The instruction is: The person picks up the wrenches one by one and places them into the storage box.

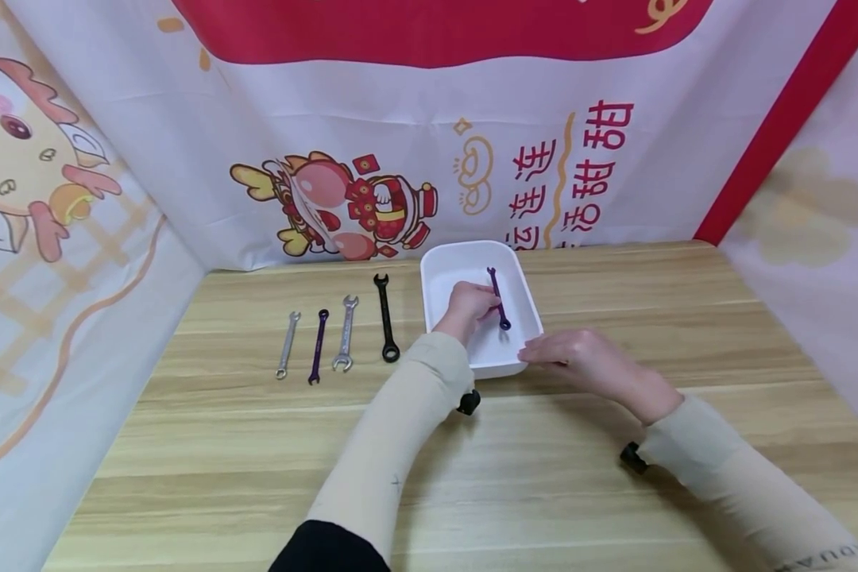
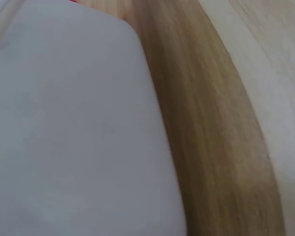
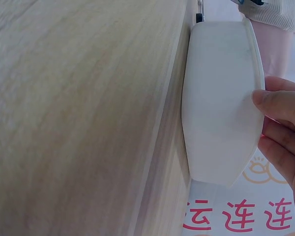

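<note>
A slim purple metal wrench with two working ends (image 1: 499, 298) is inside the outline of a white, round-cornered, smooth-sided tray (image 1: 496, 371); whether it touches the tray's floor cannot be told. The left hand (image 1: 470, 306) pinches its shaft narrowly near the middle, leaving both ends free. The left wrist view shows blurred tray wall and none of this grip. The right hand (image 1: 589, 361) holds the tray's rim, thumb outside and fingers over the edge.

With so small a hold on the shaft, the wrench could pivot or slip and knock against the tray. An uneven pull by the right hand could tip or slide the tray, and the left forearm might catch its near edge.

Left of the tray lie a long black wrench (image 1: 386, 318), a silver open-ended wrench (image 1: 347, 334), a second purple wrench (image 1: 318, 347) and a small silver wrench (image 1: 288, 344), all on a pale wood-grain table (image 1: 529, 485).
</note>
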`<state>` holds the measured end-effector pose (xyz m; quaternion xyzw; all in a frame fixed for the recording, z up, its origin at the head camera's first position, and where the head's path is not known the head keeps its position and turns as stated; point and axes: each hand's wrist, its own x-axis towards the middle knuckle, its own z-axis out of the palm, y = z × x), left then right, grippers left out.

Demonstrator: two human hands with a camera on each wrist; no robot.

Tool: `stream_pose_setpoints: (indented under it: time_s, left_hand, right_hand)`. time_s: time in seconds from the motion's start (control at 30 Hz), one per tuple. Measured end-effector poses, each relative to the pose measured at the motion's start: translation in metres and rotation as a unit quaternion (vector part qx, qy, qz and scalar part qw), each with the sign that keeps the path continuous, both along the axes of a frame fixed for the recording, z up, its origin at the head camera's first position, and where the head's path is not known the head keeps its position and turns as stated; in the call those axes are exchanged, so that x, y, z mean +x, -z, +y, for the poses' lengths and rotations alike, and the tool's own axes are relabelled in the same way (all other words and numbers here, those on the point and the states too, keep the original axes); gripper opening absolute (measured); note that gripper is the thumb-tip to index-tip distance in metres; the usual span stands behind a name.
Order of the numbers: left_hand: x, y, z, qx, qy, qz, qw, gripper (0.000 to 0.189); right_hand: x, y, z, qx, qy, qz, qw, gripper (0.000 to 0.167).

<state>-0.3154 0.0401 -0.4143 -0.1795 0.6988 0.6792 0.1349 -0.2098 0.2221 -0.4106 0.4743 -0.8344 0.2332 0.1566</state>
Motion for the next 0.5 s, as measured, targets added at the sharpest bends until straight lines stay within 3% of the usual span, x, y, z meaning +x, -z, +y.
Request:
stream_pose_setpoints:
  time_s: [0.23, 0.5]
  left_hand:
    - [-0.007, 0.011, -0.003, -0.049, 0.019, -0.031, 0.9982, 0.027]
    - [-0.006, 0.012, 0.000, -0.084, 0.038, -0.022, 0.9955, 0.026]
  right_hand:
    - [-0.002, 0.002, -0.002, -0.007, -0.013, 0.005, 0.9999, 0.039]
    - [0.000, 0.000, 0.002, -0.006, -0.005, -0.026, 0.9996, 0.040]
